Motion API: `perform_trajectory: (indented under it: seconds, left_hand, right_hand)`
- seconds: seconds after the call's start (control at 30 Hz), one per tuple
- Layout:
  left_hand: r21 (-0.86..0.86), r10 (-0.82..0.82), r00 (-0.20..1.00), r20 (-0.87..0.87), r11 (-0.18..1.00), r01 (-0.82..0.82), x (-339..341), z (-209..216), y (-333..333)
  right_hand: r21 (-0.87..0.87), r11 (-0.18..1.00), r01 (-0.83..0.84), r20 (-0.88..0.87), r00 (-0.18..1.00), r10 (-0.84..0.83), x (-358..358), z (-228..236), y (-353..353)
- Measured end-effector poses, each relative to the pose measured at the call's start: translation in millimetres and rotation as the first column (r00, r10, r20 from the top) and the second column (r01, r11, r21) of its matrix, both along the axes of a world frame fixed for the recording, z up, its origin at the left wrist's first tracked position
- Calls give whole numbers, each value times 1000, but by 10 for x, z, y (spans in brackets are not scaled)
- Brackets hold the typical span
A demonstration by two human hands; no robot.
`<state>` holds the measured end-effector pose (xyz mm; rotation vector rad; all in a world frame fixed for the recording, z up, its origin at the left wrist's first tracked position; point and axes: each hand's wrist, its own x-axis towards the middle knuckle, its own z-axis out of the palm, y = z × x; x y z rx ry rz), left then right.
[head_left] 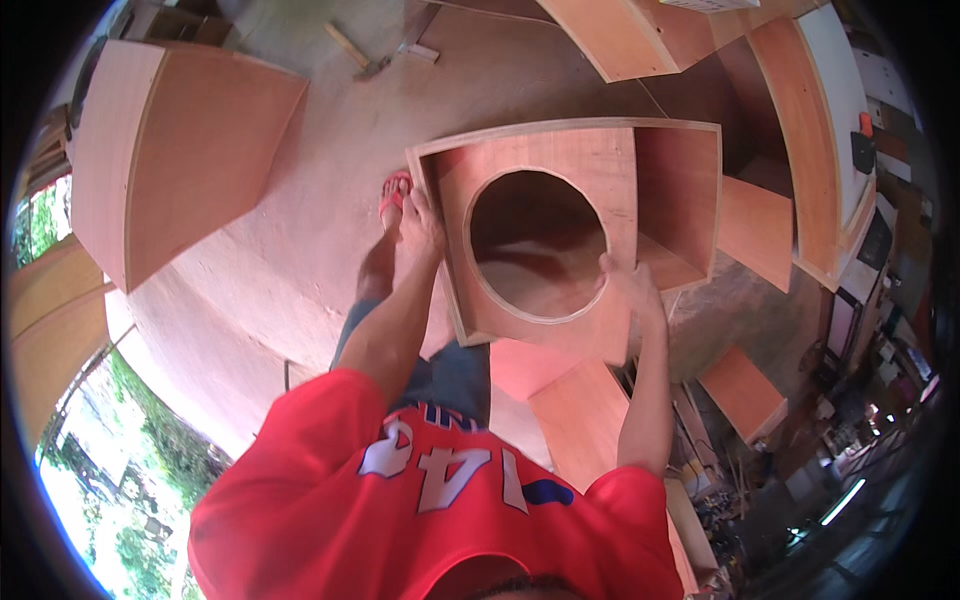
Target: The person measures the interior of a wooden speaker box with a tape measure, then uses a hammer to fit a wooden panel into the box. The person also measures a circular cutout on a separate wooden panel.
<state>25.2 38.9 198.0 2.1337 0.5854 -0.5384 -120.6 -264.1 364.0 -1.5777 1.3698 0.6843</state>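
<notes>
From afar I see my right hand point(632, 285) gripping the round-holed wooden panel point(616, 185); the long box point(680, 195) runs rightward from my left hand point(424, 225), whose grip I can't tell

Head view, from the left of two fisheye cameras worn side by side on the person's head, facing steeply downward. The red jersey point(330, 500) is nearest the lens, across the lower part of the field; the left hand point(427, 222) and right hand point(636, 286) lie farther out, at the plywood box point(620, 215) near the centre; the hammer point(347, 45) on the floor point(480, 80) lies beyond, toward the top. Wide coverage reaches outdoor greenery point(150, 410) at lower left, with straight edges bowing toward the dark rim
</notes>
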Motion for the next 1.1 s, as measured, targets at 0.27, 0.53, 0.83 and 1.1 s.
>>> perform_trajectory:
  seconds: [0.27, 0.53, 0.83, 1.1]
  left_hand:
    - [-331, -106, 975, -196, 943, 36, 29, -105, 283]
    - [154, -477, 775, 415, 876, 457, 805, 45, 136]
    - [157, -337, 860, 384, 941, 299, 1218, -108, -186]
    - [-26, -397, 915, 68, 917, 399, 1334, -214, -156]
  right_hand:
    - [251, 962, 104, 339, 922, -188, 393, 927, 1559]
    - [183, 975, 123, 371, 910, -184, 517, 994, 2059]
    - [26, 962, 271, 332, 906, -264, 712, 1914, 2426]
    - [316, 862, 396, 519, 689, -507, -4, 4039, 2049]
